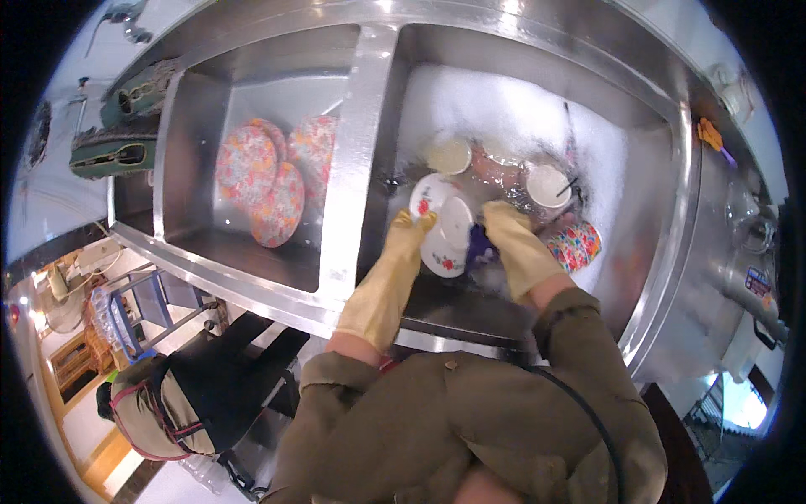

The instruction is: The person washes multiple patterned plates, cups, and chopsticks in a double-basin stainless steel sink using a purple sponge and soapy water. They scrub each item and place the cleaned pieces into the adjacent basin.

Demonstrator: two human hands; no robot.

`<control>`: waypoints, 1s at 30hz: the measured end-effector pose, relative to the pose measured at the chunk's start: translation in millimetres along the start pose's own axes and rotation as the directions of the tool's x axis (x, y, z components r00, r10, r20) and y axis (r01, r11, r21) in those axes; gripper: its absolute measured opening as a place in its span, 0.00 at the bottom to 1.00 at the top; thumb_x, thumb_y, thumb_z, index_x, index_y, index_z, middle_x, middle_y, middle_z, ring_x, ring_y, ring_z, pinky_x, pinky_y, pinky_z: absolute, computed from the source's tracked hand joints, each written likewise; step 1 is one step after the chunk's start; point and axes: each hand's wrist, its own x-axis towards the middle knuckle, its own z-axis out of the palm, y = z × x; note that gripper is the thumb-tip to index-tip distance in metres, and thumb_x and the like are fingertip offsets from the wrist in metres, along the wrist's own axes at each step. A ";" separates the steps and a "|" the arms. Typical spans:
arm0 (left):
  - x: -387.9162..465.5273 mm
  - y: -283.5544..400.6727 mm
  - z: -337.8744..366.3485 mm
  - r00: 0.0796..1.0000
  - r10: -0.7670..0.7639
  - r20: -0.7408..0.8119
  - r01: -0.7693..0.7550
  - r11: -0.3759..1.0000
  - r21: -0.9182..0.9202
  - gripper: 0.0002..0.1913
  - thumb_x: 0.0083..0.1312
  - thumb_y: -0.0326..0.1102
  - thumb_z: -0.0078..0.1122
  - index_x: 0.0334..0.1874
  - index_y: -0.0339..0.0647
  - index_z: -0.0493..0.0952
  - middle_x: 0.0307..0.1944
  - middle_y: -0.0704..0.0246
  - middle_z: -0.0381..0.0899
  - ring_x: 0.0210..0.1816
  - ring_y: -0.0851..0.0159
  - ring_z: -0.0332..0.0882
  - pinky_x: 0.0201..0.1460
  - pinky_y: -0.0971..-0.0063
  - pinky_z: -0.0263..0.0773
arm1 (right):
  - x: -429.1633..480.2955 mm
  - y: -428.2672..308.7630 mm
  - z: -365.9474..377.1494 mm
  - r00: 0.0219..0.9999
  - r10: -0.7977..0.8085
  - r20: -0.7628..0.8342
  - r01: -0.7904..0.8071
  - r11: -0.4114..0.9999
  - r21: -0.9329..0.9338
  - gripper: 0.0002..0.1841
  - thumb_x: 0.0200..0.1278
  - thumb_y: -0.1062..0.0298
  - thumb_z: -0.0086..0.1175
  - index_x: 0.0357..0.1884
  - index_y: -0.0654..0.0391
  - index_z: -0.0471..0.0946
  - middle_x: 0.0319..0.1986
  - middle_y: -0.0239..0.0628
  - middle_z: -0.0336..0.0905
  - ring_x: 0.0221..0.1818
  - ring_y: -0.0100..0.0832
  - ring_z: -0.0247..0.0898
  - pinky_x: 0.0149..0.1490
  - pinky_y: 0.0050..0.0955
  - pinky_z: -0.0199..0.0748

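My left hand, in a cream rubber glove, grips the rim of a white plate with red flower prints, tilted on edge over the right sink basin. My right hand, gloved alike, is closed on a dark purple cloth at the plate's right side; its fingertips are partly hidden. Beyond my hands, a white bowl and a pale bowl lie in sudsy water. Colorful patterned cups or bowls lie nested right of my right glove.
Several floral plates lie in the left basin, past the steel divider. Green-backed scrubbing brushes sit at the far left. An orange item with a purple handle lies on the right ledge. A person in an apron stands at lower left.
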 end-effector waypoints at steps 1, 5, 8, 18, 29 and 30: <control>-17.0 20.9 5.9 0.997 0.035 0.074 -0.046 0.988 0.145 0.15 0.70 0.29 0.67 0.57 0.39 0.78 0.44 0.66 0.87 0.44 0.70 0.83 0.45 0.68 0.79 | -3.3 9.3 4.1 0.999 0.031 -0.042 -0.029 0.999 0.039 0.16 0.68 0.68 0.56 0.55 0.58 0.83 0.53 0.57 0.83 0.63 0.54 0.77 0.64 0.52 0.76; -94.2 80.5 -19.1 0.934 0.356 -0.033 -0.335 0.904 0.267 0.17 0.68 0.33 0.71 0.55 0.36 0.79 0.42 0.66 0.87 0.41 0.70 0.81 0.45 0.72 0.77 | -52.9 36.5 -29.0 0.968 -0.172 -0.181 0.221 0.927 0.301 0.17 0.70 0.66 0.54 0.57 0.59 0.80 0.57 0.59 0.80 0.63 0.55 0.75 0.66 0.48 0.72; -150.0 146.1 -6.1 0.894 0.448 -0.007 -0.438 0.879 0.189 0.19 0.66 0.39 0.73 0.54 0.35 0.80 0.39 0.67 0.85 0.37 0.70 0.79 0.42 0.73 0.74 | -63.2 56.8 -41.5 0.888 -0.410 -0.206 0.440 0.890 0.122 0.19 0.69 0.61 0.56 0.58 0.59 0.78 0.54 0.58 0.81 0.61 0.57 0.75 0.64 0.48 0.73; -141.2 200.6 -139.0 0.566 0.802 -0.192 -0.785 0.595 0.171 0.13 0.70 0.35 0.72 0.51 0.43 0.79 0.45 0.69 0.85 0.46 0.71 0.80 0.56 0.72 0.75 | -48.4 -0.8 10.4 0.964 -0.136 0.230 0.212 0.912 -0.351 0.16 0.56 0.58 0.69 0.44 0.55 0.88 0.49 0.44 0.88 0.51 0.46 0.85 0.54 0.43 0.85; -18.0 116.2 -239.4 0.591 0.799 0.112 -0.206 0.015 0.978 0.14 0.75 0.30 0.57 0.60 0.45 0.82 0.38 0.61 0.85 0.41 0.67 0.81 0.48 0.69 0.76 | -52.9 20.5 -24.4 0.996 -0.040 0.079 0.056 0.975 -0.215 0.20 0.62 0.67 0.59 0.57 0.44 0.83 0.54 0.41 0.86 0.54 0.48 0.84 0.54 0.45 0.84; -20.7 123.3 -225.3 0.551 0.827 0.113 -0.311 0.078 0.947 0.15 0.75 0.31 0.58 0.62 0.46 0.81 0.40 0.60 0.86 0.43 0.67 0.82 0.50 0.69 0.77 | -54.8 20.3 -30.5 1.000 -0.006 0.018 0.010 0.984 -0.179 0.18 0.63 0.65 0.58 0.56 0.45 0.83 0.53 0.42 0.86 0.56 0.48 0.84 0.56 0.46 0.82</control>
